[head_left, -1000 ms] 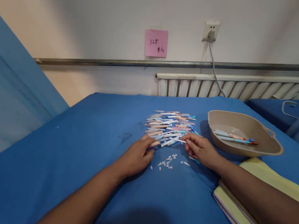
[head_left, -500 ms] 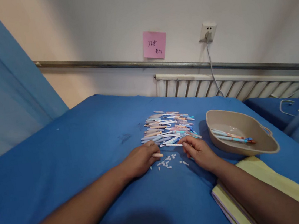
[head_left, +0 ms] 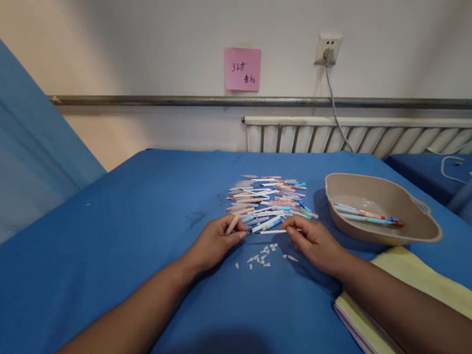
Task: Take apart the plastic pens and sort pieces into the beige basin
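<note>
My left hand (head_left: pixel 215 240) is closed on a peach-coloured pen barrel (head_left: pixel 232 225), which tilts up between thumb and fingers. A thin white pen refill (head_left: pixel 272 232) lies level between the hands. My right hand (head_left: pixel 313 239) pinches its right end, while its dark tip reaches my left fingertips. Just beyond both hands spreads a pile of pens, barrels and white refills (head_left: pixel 261 197). Small white conical tips (head_left: pixel 263 256) are scattered on the blue cloth (head_left: pixel 157 212) in front of the hands.
To the right stands a beige basin (head_left: pixel 411 222) with several pens (head_left: pixel 366 216) inside. A folded yellow cloth (head_left: pixel 425 285) lies under my right forearm. Behind the bed are a radiator (head_left: pixel 287 134), a metal rail (head_left: pixel 154 101) and a plugged-in socket (head_left: pixel 327 48). A blue curtain (head_left: pixel 5 117) hangs left.
My left hand has turned and shifted slightly left and up, so the peach barrel now points upward instead of toward the small tips. My right hand still holds the refill, almost unmoved.
</note>
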`<state>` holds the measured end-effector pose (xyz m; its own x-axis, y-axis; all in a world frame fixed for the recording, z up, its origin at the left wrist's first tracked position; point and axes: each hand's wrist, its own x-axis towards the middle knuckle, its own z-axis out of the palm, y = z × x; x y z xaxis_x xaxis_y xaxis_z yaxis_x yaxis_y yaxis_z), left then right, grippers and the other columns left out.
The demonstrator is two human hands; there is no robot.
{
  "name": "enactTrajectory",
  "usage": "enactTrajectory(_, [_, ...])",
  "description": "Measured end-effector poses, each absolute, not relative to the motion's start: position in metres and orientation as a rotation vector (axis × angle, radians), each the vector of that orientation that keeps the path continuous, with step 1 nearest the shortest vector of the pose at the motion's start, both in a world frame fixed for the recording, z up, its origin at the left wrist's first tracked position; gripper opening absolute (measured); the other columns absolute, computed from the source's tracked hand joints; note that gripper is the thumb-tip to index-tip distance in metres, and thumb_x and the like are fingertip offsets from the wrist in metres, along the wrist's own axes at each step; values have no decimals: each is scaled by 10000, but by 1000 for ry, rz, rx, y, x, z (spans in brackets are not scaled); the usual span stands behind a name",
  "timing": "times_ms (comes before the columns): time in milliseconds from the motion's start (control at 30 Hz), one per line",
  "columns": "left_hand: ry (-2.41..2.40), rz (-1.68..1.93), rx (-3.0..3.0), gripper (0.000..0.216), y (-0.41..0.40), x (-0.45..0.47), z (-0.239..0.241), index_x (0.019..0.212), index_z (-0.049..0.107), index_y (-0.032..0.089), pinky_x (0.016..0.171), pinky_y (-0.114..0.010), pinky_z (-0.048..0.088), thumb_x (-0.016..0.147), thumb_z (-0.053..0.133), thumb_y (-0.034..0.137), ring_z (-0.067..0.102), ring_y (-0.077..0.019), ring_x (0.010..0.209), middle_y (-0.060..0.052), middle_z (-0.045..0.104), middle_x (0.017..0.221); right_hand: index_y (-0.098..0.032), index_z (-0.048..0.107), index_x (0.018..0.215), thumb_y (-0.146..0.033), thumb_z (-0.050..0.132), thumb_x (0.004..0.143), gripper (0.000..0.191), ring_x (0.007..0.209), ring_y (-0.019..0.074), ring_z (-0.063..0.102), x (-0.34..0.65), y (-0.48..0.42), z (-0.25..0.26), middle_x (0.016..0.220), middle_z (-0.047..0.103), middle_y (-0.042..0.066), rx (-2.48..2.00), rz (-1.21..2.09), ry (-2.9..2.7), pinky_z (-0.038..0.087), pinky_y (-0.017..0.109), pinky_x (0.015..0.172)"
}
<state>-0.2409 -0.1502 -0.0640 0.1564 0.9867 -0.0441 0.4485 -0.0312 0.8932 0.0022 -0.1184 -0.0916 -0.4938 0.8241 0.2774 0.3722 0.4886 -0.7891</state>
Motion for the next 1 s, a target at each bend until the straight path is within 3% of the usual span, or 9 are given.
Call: enactTrajectory(1000, [1394,791,1642,191,-154,-237,-64,776,571,159,581,-216,346,745,604,345,433,-110,622,39,499,687,-205,598,934,-238,428,903,176,638,131,532,2,-120,-90,688,580,-18,-975,787,-2193,364,226,600])
